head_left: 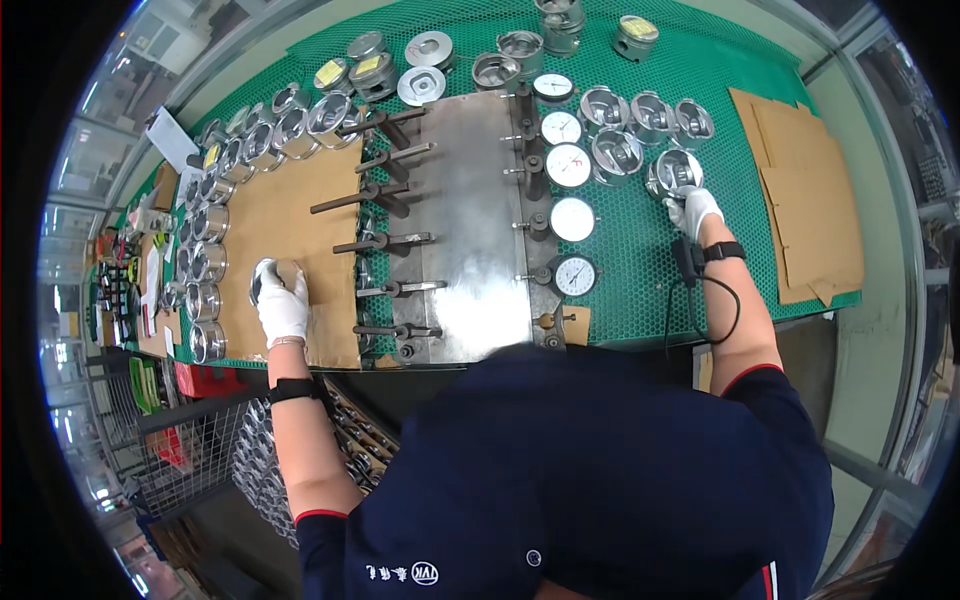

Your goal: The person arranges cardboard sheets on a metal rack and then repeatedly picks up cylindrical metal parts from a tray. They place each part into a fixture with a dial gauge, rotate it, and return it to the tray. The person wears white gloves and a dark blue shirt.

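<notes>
My left hand (283, 305), in a white glove, rests on a shiny metal piston (263, 278) standing on a brown cardboard sheet (300, 200) at the left of the bench. My right hand (692, 210), also gloved, grips another metal piston (673, 172) on the green mesh mat (640, 260) at the right. Between the hands lies a steel gauge plate (470, 230) with a row of round dial indicators (572, 219) and several black pin fixtures (385, 240).
Rows of pistons (205, 250) line the left edge and the back (630, 120) of the mat. Cardboard sheets (805, 200) lie at the right. A wire basket of pistons (255, 460) sits below the bench at the left. A cable hangs from my right wrist.
</notes>
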Tool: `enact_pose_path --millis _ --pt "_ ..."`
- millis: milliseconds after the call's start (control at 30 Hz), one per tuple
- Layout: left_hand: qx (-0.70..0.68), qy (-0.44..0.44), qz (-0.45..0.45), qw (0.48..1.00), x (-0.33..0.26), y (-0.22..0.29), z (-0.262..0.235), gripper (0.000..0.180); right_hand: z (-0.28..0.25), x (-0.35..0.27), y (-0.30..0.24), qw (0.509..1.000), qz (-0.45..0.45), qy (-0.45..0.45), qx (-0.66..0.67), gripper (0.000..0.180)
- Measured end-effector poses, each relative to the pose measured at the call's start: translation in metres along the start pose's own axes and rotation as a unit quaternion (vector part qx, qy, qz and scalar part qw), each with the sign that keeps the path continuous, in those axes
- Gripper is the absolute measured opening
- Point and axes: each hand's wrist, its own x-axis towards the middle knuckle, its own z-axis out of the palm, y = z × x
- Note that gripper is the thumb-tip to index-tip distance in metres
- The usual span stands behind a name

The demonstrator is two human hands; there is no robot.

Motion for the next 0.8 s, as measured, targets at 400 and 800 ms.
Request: enact_pose_path --millis 400,800 --pt "0.027 -0.109 -0.095 0.989 -0.015 -0.013 -0.010 0.051 0.027 -0.089 0.001 0.975 -0.176 -0.108 0.081 0.027" --pt "-0.745 -0.222 -0.190 0.600 -0.088 0.123 -0.136 0.029 0.172 -0.312 0.066 0.708 -0.370 -0.502 -0.333 0.093"
